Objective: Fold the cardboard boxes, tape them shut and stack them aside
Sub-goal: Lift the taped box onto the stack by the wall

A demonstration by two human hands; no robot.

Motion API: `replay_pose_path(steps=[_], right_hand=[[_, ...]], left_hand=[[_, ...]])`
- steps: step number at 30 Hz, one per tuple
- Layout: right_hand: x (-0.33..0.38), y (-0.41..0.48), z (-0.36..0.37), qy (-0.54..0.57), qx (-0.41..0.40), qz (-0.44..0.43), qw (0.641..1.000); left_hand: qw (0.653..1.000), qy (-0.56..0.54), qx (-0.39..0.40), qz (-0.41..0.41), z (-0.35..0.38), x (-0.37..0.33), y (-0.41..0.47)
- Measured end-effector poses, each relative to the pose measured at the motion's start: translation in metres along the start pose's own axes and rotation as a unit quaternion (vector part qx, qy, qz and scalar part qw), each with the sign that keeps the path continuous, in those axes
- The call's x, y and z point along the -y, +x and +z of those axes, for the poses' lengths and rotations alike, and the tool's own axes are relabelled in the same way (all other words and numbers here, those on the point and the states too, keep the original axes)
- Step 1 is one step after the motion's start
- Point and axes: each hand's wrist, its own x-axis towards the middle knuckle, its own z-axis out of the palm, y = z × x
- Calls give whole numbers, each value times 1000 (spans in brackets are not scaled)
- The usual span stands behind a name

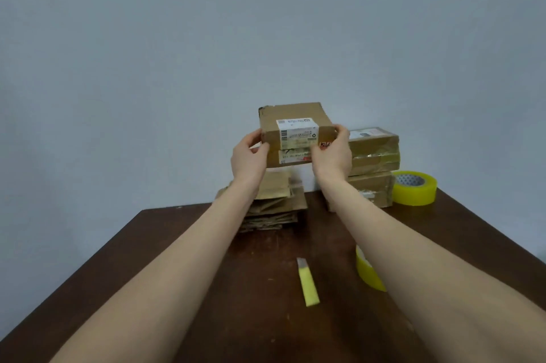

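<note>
My left hand [249, 155] and right hand [334, 152] pinch the box [295, 129] by its ends; a slip could topple the stack [373, 155] just right of them.

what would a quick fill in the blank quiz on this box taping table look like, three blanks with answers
1. The left hand and right hand hold up a cardboard box whose label is mainly ____.
2. The knife lying on the table has a handle coloured ____.
3. The tape roll at the back stands to the ____ of the stack of taped boxes.
Missing words: white; yellow; right.
</note>
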Motion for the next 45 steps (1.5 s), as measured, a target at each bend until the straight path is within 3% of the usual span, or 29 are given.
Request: replay_pose_path(steps=[6, 12, 17, 26, 31, 36, 42, 45], right_hand=[[-2, 97, -28, -34, -53, -16, 998], [-47, 142, -34, -164, 21, 33, 986], [-57, 140, -27, -225, 24, 20, 974], [-61, 117, -31, -204, 13, 23, 979], [-61, 100, -33, -201, 28, 38, 979], [-63, 67, -13, -218, 99, 11, 971], [-75, 28, 44, -242, 240, 22, 940], [-80, 24, 71, -220, 245, 43, 943]], left_hand=[[994, -45, 97, 13, 105, -18, 50], [982, -3, 189, -29, 169, 11, 73], [968, 6, 246, -43, 179, 12, 73], [974, 15, 223, -47, 163, 7, 45], [973, 87, 211, -43, 154, 9, 42], [967, 175, 183, -33, 119, 31, 35], [951, 285, 102, -54, 29, 83, 43], [938, 334, 51, -74, -19, 114, 59]])
